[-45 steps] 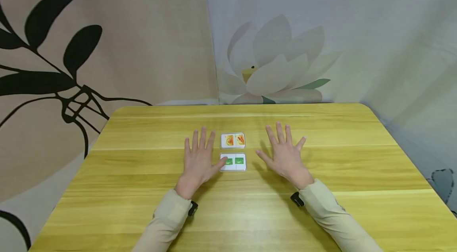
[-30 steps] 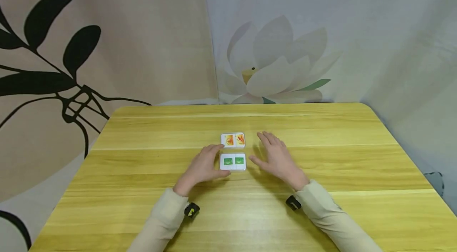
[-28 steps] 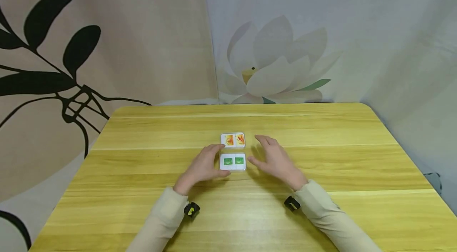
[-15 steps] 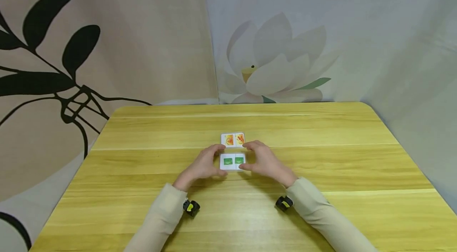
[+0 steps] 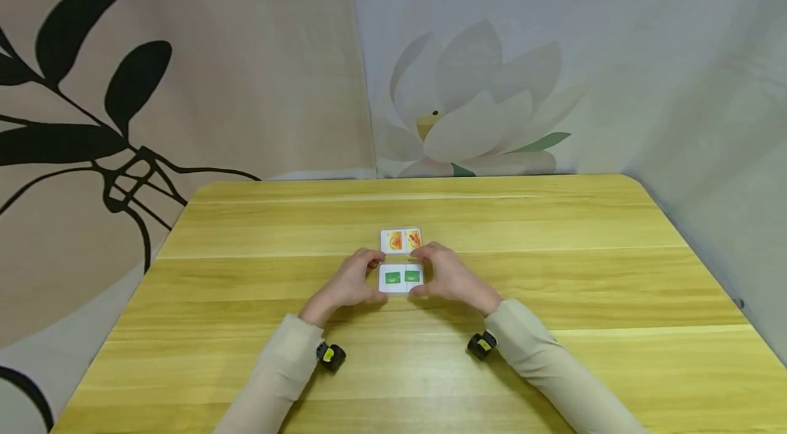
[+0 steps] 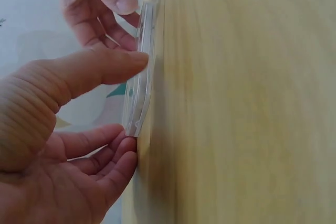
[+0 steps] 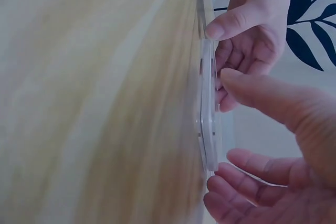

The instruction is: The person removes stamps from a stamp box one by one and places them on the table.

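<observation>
Two flat clear plastic cases lie one behind the other in the head view. The near case (image 5: 402, 279) bears two green pictures on white; the far case (image 5: 399, 241) bears orange ones. My left hand (image 5: 348, 281) holds the near case's left end, thumb at the front edge and fingertips at the back. In the left wrist view that thumb (image 6: 113, 66) presses on the case's side (image 6: 140, 82). My right hand (image 5: 453, 277) curves about the right end. In the right wrist view, its thumb (image 7: 247, 85) and fingertips stand close to the case (image 7: 208, 114), with a small gap at the thumb.
The wooden table (image 5: 584, 249) spreads around both hands. Behind it hangs a cloth (image 5: 479, 78) printed with a pale flower and, at left, dark leaves. A small black device (image 5: 332, 356) sits on the left wrist, another (image 5: 481, 345) on the right.
Both hands were spread flat beside the cases. The left has curved round the near case's left end and the right has moved left to its right end. The cases have stayed in place.
</observation>
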Demonstrator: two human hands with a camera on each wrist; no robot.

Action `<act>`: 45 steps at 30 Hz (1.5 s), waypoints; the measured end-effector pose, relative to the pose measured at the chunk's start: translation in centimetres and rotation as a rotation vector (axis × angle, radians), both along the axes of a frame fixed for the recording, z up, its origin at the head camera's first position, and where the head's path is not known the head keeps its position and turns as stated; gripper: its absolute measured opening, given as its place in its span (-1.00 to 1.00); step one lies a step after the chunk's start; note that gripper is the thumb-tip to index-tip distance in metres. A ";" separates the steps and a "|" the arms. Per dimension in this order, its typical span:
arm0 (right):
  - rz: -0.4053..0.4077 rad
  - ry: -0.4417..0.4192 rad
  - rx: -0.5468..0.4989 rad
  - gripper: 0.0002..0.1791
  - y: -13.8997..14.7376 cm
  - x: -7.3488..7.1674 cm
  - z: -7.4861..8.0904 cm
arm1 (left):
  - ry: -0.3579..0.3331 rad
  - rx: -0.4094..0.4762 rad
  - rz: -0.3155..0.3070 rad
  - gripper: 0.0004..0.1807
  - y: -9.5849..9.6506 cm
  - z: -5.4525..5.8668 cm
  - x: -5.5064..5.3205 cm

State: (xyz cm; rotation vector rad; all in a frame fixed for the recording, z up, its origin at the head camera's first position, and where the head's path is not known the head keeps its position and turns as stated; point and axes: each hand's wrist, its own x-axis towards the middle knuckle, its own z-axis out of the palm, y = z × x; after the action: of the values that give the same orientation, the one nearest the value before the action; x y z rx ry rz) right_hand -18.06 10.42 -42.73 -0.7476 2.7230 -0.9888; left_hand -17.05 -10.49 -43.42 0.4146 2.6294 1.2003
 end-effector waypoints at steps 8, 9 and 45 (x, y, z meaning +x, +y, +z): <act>0.044 0.015 0.044 -0.33 -0.4 -0.2 0.0 | 0.022 -0.017 -0.001 -0.27 0.1 0.1 0.0; 0.043 0.015 0.052 -0.34 -0.5 -0.2 0.0 | 0.025 -0.018 -0.002 -0.28 0.1 0.1 0.0; 0.113 0.054 0.060 -0.40 -0.5 -0.8 0.0 | 0.026 -0.026 -0.010 -0.28 0.2 -0.1 -0.3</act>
State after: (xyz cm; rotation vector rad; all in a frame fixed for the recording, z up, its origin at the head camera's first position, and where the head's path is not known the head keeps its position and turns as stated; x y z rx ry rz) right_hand -18.90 9.95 -42.78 -0.9196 2.7077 -0.8709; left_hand -17.33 -10.32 -43.51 0.4410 2.6585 1.1635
